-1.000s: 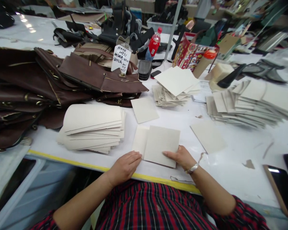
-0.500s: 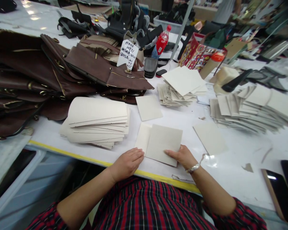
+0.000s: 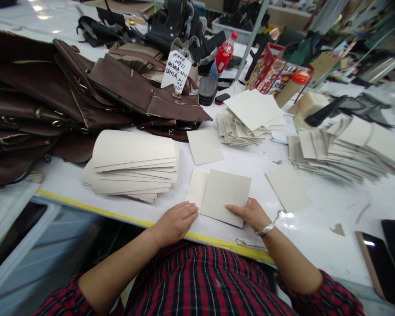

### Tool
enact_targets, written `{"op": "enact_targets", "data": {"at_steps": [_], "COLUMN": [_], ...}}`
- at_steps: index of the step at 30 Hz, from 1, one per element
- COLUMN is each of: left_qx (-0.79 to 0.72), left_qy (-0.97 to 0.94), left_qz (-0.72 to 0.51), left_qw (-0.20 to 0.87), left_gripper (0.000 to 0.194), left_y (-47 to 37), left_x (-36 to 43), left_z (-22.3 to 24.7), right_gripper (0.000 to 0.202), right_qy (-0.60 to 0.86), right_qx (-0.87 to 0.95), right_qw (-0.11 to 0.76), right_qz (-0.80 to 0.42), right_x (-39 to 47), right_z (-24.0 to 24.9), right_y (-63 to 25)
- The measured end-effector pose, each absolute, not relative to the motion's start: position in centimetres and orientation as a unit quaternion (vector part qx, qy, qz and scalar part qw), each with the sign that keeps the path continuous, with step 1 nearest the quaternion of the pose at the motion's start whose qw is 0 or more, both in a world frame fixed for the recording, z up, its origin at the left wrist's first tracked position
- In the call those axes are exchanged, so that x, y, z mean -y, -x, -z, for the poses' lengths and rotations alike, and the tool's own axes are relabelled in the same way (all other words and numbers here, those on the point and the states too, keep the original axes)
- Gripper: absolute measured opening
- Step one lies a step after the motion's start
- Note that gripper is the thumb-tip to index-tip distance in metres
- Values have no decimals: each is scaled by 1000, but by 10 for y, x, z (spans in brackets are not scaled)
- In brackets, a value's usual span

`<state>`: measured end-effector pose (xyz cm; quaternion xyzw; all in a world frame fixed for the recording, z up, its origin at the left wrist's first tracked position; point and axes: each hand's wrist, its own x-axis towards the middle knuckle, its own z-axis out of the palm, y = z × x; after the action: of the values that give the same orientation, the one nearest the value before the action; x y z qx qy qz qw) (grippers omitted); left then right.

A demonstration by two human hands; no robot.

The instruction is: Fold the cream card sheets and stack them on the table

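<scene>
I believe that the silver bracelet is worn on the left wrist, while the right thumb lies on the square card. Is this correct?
Not fully. The head view shows the silver bracelet on the wrist of the right hand, not of the left hand. The thumb of the right hand does lie on the square card.

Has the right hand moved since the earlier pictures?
No, not noticeably: the right hand sits where it was against the yellow edge, thumb still on the card.
</scene>
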<state>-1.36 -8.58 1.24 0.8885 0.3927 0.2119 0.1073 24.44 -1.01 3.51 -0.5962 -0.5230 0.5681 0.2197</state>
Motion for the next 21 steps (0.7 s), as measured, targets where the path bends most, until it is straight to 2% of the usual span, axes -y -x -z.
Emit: {"op": "enact_targets", "data": {"at_steps": [6, 21], "left_qx": [-406, -438], "left_qy": [-891, -878], "left_qz": [-178, -180], "left_qw": [98, 70], "left_gripper": [35, 14], "left_y": [10, -9], "left_x": [83, 67], "left_z": [-20, -22], "right_gripper": [36, 40], "right_qy": [590, 587], "right_qx": [521, 591], "right_qw": [229, 209], "right_qz": [-573, -513], "right_x": [10, 8], "right_z": [-34, -30], "right_y": [-243, -244]}}
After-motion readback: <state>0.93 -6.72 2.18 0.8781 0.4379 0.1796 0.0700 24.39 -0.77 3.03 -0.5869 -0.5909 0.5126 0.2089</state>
